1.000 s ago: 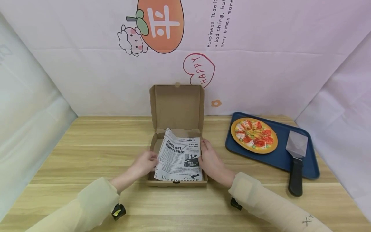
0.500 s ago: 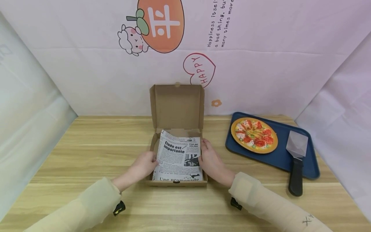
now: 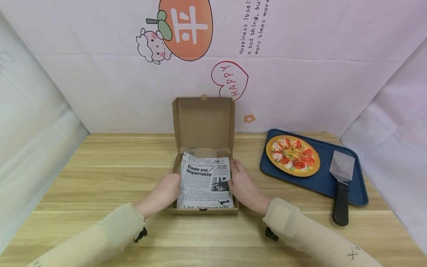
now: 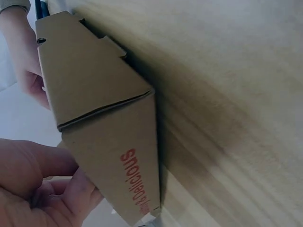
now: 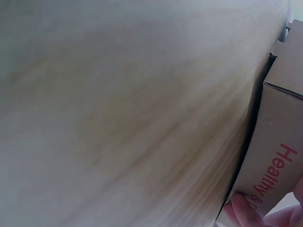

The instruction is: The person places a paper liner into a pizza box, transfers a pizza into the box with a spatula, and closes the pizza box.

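Note:
A small cardboard pizza box stands with its lid raised at the middle of the table. Inside lies a newspaper-print sheet of greaseproof paper, covering most of the floor. At the box's left wall, my left hand pinches the sheet's left edge; in the left wrist view that hand has thumb and fingers together at the wall's top, the paper hidden. My right hand grips the right wall, thumb inside over the paper. Its fingers press the outer wall in the right wrist view.
To the right, a blue tray carries a pizza with an orange rim and a pizza server whose black handle overhangs the tray's front edge. A printed cloth hangs behind the wooden table.
My left hand has drawn the paper's left side leftward and down, so the sheet lies straighter and flatter in the box. My right hand has stayed put on the right wall.

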### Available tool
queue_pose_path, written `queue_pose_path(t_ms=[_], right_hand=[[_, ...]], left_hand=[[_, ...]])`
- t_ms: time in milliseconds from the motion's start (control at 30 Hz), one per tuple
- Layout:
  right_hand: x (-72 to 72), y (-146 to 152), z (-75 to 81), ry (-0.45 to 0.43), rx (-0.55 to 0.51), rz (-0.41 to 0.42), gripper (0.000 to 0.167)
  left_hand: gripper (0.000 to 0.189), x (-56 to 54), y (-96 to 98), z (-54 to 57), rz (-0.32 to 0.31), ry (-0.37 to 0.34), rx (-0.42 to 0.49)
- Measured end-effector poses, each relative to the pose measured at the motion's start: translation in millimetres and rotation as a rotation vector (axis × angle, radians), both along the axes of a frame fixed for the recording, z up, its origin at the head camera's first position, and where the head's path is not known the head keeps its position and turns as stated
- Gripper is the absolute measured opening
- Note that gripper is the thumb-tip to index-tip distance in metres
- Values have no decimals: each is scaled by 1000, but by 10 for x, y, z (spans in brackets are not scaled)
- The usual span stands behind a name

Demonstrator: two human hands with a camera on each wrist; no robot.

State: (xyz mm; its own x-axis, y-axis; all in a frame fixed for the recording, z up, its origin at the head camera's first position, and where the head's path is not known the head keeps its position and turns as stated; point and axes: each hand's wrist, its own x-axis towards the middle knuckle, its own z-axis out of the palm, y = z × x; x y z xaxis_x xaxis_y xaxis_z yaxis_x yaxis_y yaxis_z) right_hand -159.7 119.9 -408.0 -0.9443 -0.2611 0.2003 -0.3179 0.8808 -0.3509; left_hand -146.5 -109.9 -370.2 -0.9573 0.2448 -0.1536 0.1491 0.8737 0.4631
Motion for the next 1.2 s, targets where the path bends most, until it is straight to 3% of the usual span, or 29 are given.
queue_pose_path(t_ms=[167, 500, 600, 700, 767, 1000, 1200], right_hand=[[5, -1, 15, -13, 1, 2, 55], [5, -5, 34, -42, 8, -3, 56], [0, -4, 30, -49, 7, -5, 56], [-8, -3, 19, -50, 7, -4, 55], [-15, -1, 7, -47, 12, -2, 55], [-19, 1, -2, -45, 11, 0, 54], [-18, 8, 3, -36, 15, 6, 55]], left_hand=[[15, -38, 37, -4, 6, -57, -19], [15, -35, 91, 52, -4, -59, -31], [32, -41, 102, 57, -53, -37, -66], [57, -58, 105, 25, -151, -12, -117], [63, -68, 104, -6, -200, -33, -129], [74, -78, 115, -37, -248, -107, -162], [61, -78, 144, -27, -296, -109, -212]])
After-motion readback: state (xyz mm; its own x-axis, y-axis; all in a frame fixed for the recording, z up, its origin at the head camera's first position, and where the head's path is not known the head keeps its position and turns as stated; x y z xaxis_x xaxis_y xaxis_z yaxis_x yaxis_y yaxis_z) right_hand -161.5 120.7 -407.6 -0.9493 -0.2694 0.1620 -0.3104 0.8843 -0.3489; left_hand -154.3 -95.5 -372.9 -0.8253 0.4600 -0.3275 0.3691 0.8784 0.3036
